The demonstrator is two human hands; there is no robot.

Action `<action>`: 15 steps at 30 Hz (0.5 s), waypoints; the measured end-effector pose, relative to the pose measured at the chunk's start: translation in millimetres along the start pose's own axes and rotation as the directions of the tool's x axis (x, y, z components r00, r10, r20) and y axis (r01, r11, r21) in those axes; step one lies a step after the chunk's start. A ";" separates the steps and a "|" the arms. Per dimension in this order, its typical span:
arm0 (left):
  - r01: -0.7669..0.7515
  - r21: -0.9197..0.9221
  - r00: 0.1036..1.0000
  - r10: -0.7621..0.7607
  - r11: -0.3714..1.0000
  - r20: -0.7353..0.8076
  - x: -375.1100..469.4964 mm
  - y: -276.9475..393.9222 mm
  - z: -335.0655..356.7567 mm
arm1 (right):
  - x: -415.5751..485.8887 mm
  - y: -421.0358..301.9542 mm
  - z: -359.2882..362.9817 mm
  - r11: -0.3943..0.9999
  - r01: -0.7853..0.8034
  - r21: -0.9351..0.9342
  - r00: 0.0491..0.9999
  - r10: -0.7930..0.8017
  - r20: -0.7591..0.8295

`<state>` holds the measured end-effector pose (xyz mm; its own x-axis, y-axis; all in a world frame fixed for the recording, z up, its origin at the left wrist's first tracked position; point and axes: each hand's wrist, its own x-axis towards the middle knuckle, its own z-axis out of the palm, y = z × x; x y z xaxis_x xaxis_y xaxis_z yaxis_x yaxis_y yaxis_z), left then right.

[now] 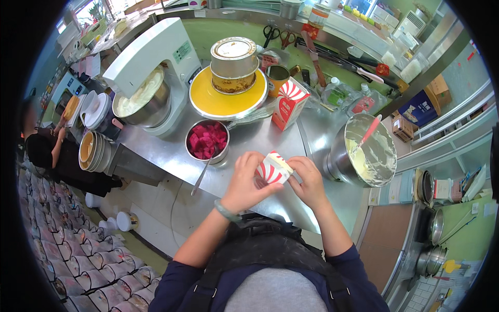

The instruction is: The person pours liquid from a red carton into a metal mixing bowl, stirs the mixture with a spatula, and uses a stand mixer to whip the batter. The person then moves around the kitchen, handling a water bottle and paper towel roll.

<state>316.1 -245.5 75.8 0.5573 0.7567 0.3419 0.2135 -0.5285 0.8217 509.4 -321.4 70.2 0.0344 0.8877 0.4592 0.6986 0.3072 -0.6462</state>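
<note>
My left hand (245, 180) is wrapped around a red-and-white striped carton (269, 171) above the front edge of the steel counter. The fingers of my right hand (308, 180) pinch the carton's top edge, where a pale yellowish strip shows. What the carton holds cannot be seen. Behind my hands stands a second carton (288, 105) with the same red-and-white pattern, upright. To the left is a steel bowl of pink fruit chunks (206, 139), with a spoon (200, 177) leaning out over its rim.
A stand mixer (171, 58) with white cream in its bowl stands back left. Cake tins (234, 58) sit on a yellow turntable (202, 93). At right, a steel mixing bowl (380, 156) holds cream and a pink-handled spatula (370, 130). A person (58, 152) stands far left.
</note>
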 end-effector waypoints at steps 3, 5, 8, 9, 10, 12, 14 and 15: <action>-0.045 -0.089 0.998 0.048 0.995 0.028 -5.7 -2.9 -1.7 | -4.7 0.7 -3.4 0.999 0.041 -0.008 0.993 -0.042 -0.114; -0.044 -0.066 0.998 0.047 0.997 0.042 -11.1 -6.9 -2.8 | -13.8 1.9 -8.6 0.997 -0.036 0.064 0.983 0.047 -0.180; -0.179 0.026 0.980 0.181 0.983 -0.086 -22.9 -10.0 -5.8 | -29.8 5.1 -19.2 0.971 -0.155 0.183 0.949 0.198 -0.247; -0.156 0.033 0.985 0.158 0.987 -0.071 -25.4 -10.0 -4.4 | -33.0 5.7 -19.1 0.962 -0.203 0.183 0.947 0.240 -0.215; -0.153 0.025 0.986 0.154 0.988 -0.071 -28.6 -8.6 -2.4 | -37.3 4.7 -19.0 0.957 -0.207 0.203 0.941 0.252 -0.225; -0.149 0.029 0.986 0.150 0.988 -0.076 -33.6 -4.1 1.8 | -45.6 -1.2 -15.5 0.952 -0.221 0.211 0.932 0.270 -0.240; -0.122 0.042 0.986 0.126 0.992 -0.106 -37.1 0.4 7.4 | -56.3 -13.0 -5.6 0.952 -0.130 0.277 0.870 0.243 -0.429; -0.157 0.044 0.982 0.161 0.987 -0.098 -40.2 2.4 9.6 | -64.2 -20.7 -0.5 0.957 -0.077 0.280 0.831 0.217 -0.513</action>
<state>301.9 -280.9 59.7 0.5034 0.6959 0.5123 0.1585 -0.6571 0.7369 493.1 -384.9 54.3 0.5464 0.6281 0.5540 0.4656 0.3220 -0.8243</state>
